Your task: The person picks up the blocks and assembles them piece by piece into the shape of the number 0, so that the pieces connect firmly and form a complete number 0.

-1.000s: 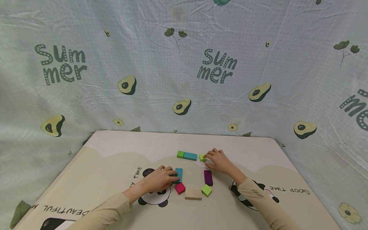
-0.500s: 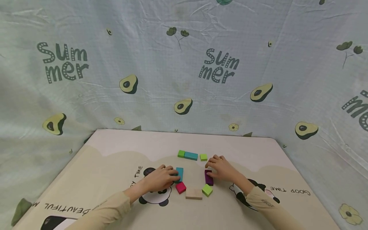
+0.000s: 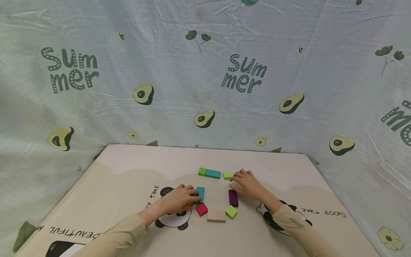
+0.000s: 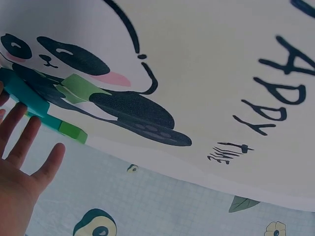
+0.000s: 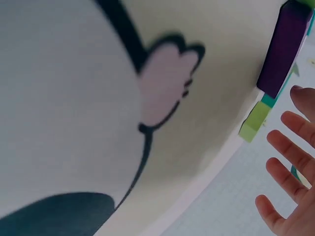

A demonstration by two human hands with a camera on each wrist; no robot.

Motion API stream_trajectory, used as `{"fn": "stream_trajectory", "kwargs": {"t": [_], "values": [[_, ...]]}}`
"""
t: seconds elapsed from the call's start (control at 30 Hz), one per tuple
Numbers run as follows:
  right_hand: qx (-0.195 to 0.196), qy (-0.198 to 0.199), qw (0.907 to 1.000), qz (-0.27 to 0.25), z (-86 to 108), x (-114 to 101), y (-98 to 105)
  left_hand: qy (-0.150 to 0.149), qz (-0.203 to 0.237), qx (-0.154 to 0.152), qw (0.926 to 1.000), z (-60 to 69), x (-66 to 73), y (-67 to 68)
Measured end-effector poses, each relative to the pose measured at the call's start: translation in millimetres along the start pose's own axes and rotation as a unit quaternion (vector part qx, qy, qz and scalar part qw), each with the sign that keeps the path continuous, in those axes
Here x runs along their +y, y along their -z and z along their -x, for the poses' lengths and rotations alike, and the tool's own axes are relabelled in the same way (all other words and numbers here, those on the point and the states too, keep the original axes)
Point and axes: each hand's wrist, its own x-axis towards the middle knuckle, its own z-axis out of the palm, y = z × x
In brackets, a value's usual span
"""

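Note:
My left hand (image 3: 179, 200) touches the left side of a blue rectangular block (image 3: 201, 194). In the left wrist view its outer fingers are straight and spread beside the blue block (image 4: 24, 93); its inner fingertips are mostly cut off. Just right of a lime cube (image 3: 227, 175) hovers my right hand (image 3: 249, 185), above the far end of a purple block (image 3: 233, 198). Its fingers are spread with nothing between them in the right wrist view, apart from the purple block (image 5: 283, 51). A red cube (image 3: 201, 209) lies at the blue block's near end.
A plain wood block (image 3: 216, 216) and a lime-green cube (image 3: 231, 212) lie nearest me. At the back, a green cube (image 3: 202, 171) touches another blue block (image 3: 213, 174). The panda-printed table (image 3: 135, 189) meets a patterned cloth (image 3: 173, 96) behind.
My right hand moved back from the lime cube toward the purple block, then slightly forward again. The lime cube sits released. My left hand stays at the blue block.

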Motion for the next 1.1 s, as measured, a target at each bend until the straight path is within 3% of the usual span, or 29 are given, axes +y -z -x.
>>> {"fn": "stream_trajectory", "kwargs": {"t": [0.43,0.67,1.1], "values": [[0.004,-0.025,0.9996,0.012,-19.0,5.4,-8.1,0.002,0.007,-0.002,1.0,0.5,0.6,0.9],[-0.015,-0.04,0.9985,0.033,-26.0,9.7,-11.5,0.007,0.011,-0.009,0.9999,0.3,0.6,0.4],[-0.035,-0.027,0.9977,0.05,-31.3,11.5,-14.9,0.01,0.022,-0.007,0.9997,1.0,0.4,0.0]]}}
